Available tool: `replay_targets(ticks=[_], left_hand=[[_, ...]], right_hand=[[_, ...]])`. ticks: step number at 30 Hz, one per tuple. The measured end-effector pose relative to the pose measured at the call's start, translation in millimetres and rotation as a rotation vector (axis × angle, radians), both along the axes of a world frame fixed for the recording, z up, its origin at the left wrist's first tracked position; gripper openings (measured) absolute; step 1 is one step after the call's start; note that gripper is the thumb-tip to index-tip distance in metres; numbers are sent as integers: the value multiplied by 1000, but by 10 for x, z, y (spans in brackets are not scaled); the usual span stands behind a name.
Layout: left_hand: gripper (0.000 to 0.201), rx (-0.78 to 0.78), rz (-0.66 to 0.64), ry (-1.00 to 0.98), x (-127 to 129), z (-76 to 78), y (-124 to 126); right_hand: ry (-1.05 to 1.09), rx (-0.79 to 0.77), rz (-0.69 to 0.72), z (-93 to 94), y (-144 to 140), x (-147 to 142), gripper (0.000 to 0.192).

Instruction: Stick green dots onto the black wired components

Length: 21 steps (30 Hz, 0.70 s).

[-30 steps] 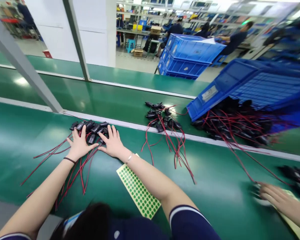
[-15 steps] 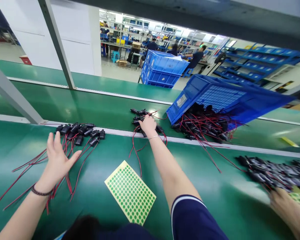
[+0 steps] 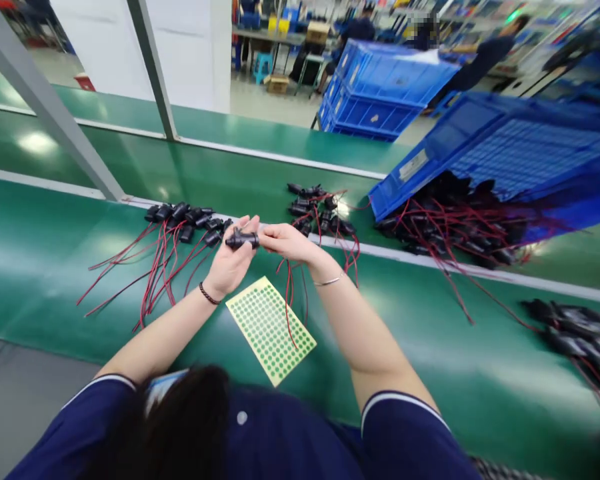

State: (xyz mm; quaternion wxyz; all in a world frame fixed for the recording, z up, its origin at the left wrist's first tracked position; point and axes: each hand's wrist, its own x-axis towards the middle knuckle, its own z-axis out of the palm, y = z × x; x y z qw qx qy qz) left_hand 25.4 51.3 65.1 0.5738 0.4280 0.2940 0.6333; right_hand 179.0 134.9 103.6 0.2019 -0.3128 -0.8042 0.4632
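Both my hands meet above the green belt (image 3: 40, 267) and hold one black wired part (image 3: 243, 238) between them. My left hand (image 3: 233, 260) cups it from below and my right hand (image 3: 290, 241) grips its other end. The part's red wires (image 3: 290, 300) hang down over a sheet of green dot stickers (image 3: 271, 328). A row of the same black parts with red wires (image 3: 180, 220) lies to the left of my hands. A second small pile (image 3: 320, 207) lies just beyond my right hand.
A tipped blue crate (image 3: 505, 153) spills a large heap of black parts and red wires (image 3: 460, 227) at the right. More parts (image 3: 580, 337) lie at the far right edge. A grey slanted post (image 3: 55, 113) stands at the left. Stacked blue crates (image 3: 380, 93) and seated people are in the background.
My right hand drew back from the middle pile with one wired part, and my left hand came in from the left to hold it too. The other person's hand at the right is gone.
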Motion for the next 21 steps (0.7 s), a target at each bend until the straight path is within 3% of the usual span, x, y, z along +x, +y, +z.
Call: replay_targets(ticks=[2, 4, 7, 9, 11, 15, 18, 21], left_hand=[[48, 99, 90, -19, -2, 104, -25], [41, 179, 199, 3, -91, 223, -81], [39, 328, 460, 93, -302, 353, -156], [38, 398, 638, 210, -417, 342, -183], [34, 375, 728, 380, -473, 230, -194], [27, 153, 637, 701, -443, -164, -200], [25, 28, 528, 844, -387, -394, -207], [21, -18, 382, 924, -361, -476, -226]], right_hand=[[-97, 78, 19, 29, -15, 41, 41], [-237, 256, -30, 70, 55, 159, 31], [-339, 616, -298, 129, 127, 334, 17], [-314, 752, -463, 105, 49, 362, 28], [-303, 748, -475, -14, -147, 311, 31], [-480, 464, -90, -440, -673, 152, 9], [-537, 427, -26, -699, -904, 118, 28], [-549, 411, -52, -794, -942, 140, 41]])
